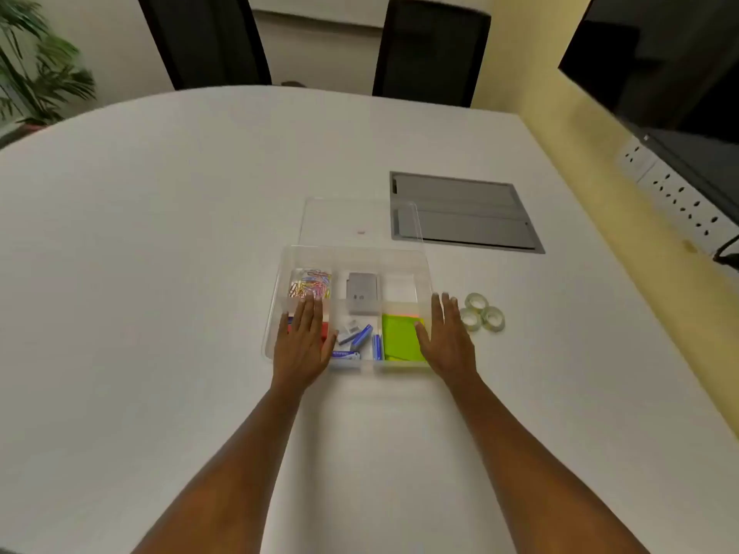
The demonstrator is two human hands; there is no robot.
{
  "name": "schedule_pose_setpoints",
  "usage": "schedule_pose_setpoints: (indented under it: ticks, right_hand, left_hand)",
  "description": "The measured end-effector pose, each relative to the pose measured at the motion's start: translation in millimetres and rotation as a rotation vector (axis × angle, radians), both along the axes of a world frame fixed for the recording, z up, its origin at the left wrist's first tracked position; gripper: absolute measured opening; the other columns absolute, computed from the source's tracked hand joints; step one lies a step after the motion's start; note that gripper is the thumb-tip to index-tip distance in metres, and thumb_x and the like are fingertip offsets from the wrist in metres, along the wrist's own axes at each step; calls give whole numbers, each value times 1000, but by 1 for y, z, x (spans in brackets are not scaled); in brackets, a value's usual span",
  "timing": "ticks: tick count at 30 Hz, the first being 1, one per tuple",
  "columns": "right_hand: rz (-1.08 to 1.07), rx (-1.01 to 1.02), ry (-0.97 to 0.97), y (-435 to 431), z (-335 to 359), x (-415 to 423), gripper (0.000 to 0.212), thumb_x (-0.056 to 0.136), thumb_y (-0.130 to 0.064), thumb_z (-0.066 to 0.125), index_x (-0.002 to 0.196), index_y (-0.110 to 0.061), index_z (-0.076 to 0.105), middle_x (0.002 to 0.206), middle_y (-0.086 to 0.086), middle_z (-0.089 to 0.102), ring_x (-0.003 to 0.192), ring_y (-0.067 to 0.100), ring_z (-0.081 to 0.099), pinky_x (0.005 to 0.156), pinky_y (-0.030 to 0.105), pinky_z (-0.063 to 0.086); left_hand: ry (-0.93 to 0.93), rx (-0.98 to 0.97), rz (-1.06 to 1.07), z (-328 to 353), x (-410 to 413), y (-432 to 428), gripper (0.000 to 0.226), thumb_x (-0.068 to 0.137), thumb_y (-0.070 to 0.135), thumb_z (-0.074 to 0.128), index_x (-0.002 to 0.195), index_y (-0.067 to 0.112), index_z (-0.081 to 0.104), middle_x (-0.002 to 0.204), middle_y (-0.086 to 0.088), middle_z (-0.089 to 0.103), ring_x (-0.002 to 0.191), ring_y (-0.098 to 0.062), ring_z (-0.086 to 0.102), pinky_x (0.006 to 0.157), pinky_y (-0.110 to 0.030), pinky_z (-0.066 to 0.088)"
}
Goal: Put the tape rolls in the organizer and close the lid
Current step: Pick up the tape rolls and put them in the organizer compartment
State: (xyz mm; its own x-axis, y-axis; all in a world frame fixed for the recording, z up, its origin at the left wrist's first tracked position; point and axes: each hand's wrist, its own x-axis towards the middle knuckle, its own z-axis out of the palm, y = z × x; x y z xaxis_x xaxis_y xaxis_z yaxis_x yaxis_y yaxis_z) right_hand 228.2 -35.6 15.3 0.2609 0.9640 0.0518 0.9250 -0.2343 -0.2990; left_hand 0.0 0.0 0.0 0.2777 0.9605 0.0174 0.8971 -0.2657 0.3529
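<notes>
White table [160, 273], 2 dark chairs [432, 50], potted plant [36, 66].

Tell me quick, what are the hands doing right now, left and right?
Left hand: open, flat over the organizer's left side, holding nothing.
Right hand: open, at its right edge, holding nothing.
</notes>
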Motion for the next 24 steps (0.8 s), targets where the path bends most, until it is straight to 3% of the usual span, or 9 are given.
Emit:
schedule_pose_setpoints:
  ticks: [4,6,12,15,17,19,22,24]
  right_hand:
    - [-24,-43,18,-11,-16,-7,62,97,-34,41,147,-6,18,157,17,18,146,28,16,117,39,26]
    - [-31,-46,22,-17,-23,-10,61,97,-33,43,146,-5,20,156,19,20,146,30,19,116,39,28]
    - [-101,-48,49,-21,-30,-18,57,98,-30,40,146,-7,22,157,15,18,145,28,21,111,41,38]
    - [-117,-52,49,-21,-33,-19,55,99,-29,37,147,-7,20,158,14,15,146,28,16,112,42,36]
    - [-132,-48,53,-21,-34,-20,54,99,-27,37,147,-7,21,158,13,15,147,28,15,111,43,37]
    - [-142,-46,49,-21,-36,-21,53,99,-26,36,146,-6,22,158,12,16,147,28,15,110,44,38]
    - [-145,-47,36,-21,-38,-20,52,99,-24,36,146,-7,22,158,13,15,147,29,14,111,44,38]
    - [-142,-42,22,-20,-41,-19,52,99,-23,35,147,-6,21,158,14,15,147,29,14,113,43,37]
  left_hand:
    - [42,-2,11,-16,1,-6,106,62,64,-35,144,8,4,156,-12,9,145,-25,7,119,-40,6]
    - [61,-17,17,-22,1,-7,111,57,63,-41,144,9,1,157,-11,6,145,-23,4,119,-40,4]
    - [49,-60,13,-22,1,-3,74,83,51,-7,144,10,1,157,-9,5,146,-21,1,120,-40,2]
    - [43,-45,7,-24,0,-3,103,63,62,-37,144,11,1,157,-9,5,145,-22,1,119,-39,0]
    - [29,-44,0,-25,-2,-2,111,55,64,-41,144,11,0,157,-9,5,145,-23,1,118,-38,-1]
    - [30,-52,-19,-25,-2,-2,102,63,63,-36,144,11,-1,157,-9,4,145,-23,0,118,-38,-2]
    - [40,-70,-26,-26,-1,-1,66,88,46,-1,144,11,-1,157,-9,3,145,-23,-1,119,-39,-2]
    - [23,-77,-1,-26,1,3,59,95,40,15,144,10,0,157,-11,5,145,-24,2,119,-40,1]
